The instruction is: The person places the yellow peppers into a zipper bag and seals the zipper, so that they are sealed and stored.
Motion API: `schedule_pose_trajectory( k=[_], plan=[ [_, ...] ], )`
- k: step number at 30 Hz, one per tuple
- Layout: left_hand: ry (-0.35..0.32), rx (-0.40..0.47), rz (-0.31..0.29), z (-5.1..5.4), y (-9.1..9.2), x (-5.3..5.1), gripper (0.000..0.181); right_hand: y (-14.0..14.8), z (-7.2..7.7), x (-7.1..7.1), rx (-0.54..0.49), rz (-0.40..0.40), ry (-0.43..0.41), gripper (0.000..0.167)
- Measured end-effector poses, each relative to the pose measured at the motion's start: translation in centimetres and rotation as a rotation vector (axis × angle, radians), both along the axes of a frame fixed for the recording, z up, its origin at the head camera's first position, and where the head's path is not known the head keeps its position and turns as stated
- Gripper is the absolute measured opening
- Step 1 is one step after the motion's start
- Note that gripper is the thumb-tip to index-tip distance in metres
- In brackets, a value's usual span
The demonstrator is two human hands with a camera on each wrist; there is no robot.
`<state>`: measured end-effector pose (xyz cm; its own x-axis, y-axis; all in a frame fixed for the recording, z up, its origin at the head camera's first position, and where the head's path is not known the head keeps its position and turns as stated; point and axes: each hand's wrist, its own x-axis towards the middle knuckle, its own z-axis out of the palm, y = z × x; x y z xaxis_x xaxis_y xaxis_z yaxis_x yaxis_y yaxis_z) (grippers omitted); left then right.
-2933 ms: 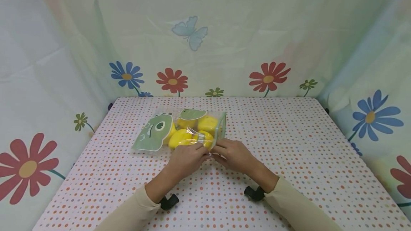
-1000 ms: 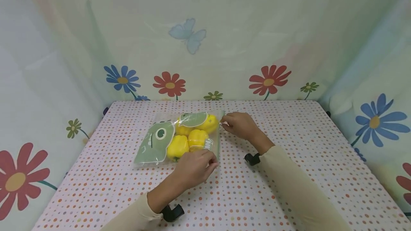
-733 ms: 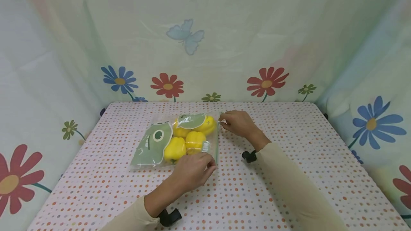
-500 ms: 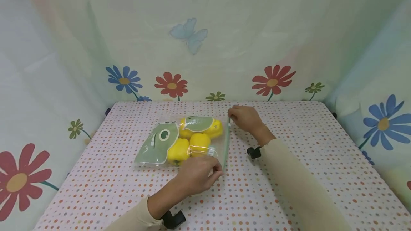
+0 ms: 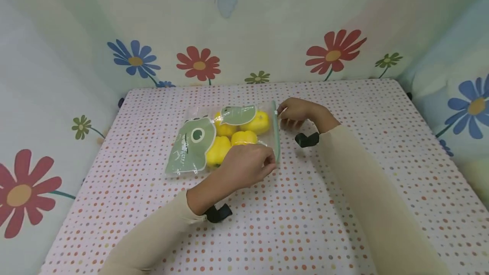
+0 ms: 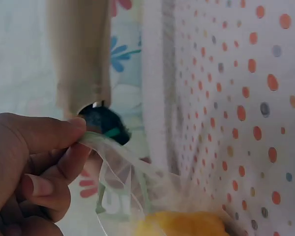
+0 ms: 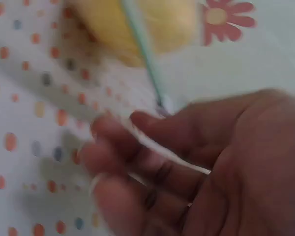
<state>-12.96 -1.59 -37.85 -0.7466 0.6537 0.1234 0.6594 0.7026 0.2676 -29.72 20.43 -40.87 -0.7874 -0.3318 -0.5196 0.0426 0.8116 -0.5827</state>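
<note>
A clear zip bag (image 5: 192, 150) with a green dinosaur print lies on the table, holding several yellow bell peppers (image 5: 244, 137). Its green zip strip (image 5: 276, 139) runs along the right side, with a small pale slider (image 5: 276, 113) near the far end. My left hand (image 5: 248, 164) pinches the near corner; the left wrist view has thumb and finger on the bag's edge (image 6: 119, 150). Beside the slider is my right hand (image 5: 299, 111), fingers loosely bent. In the right wrist view its thumb and index finger stand apart, close to the slider (image 7: 162, 107); whether they touch it is unclear.
A polka-dot cloth covers the table (image 5: 344, 181). Flower-printed curtains (image 5: 275, 24) rise behind it and on both sides. Black wrist mounts (image 5: 218, 213) sit under both forearms.
Both hands were together at the bag's near corner. My right hand has moved to the zip's far end, and its pinching fingers have loosened. My left hand stays at the corner; the head view has tilted down.
</note>
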Motion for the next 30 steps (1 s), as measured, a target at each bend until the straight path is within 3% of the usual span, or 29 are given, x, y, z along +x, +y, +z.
schedule_pose_trajectory(
  k=[4, 6, 11, 15, 21, 30],
  plan=[
    [-0.042, -0.021, -0.022, -1.3, -0.4, 0.6, 0.013, -0.7, -1.6, 0.1, -0.171, -0.172, -0.077, 0.043],
    [-0.054, -0.008, -0.021, -1.9, -0.6, 0.9, 0.013, -1.2, -2.3, 0.3, -0.199, -0.234, -0.092, 0.046],
    [-0.060, 0.007, -0.007, -3.0, -0.6, 1.3, 0.012, -2.2, -4.4, 0.4, -0.149, -0.263, -0.121, 0.041],
    [-0.077, -0.003, 0.007, -3.4, -0.4, 1.6, 0.012, -2.5, -5.9, 0.4, -0.189, -0.278, -0.168, 0.032],
    [-0.059, -0.014, 0.011, -3.8, -0.3, 1.7, 0.012, -2.6, -6.7, 0.2, -0.217, -0.319, -0.096, 0.032],
    [-0.022, -0.024, -0.025, -4.6, -0.4, 2.0, 0.013, -3.2, -7.3, -0.7, -0.218, -0.458, 0.052, 0.043]
  ],
)
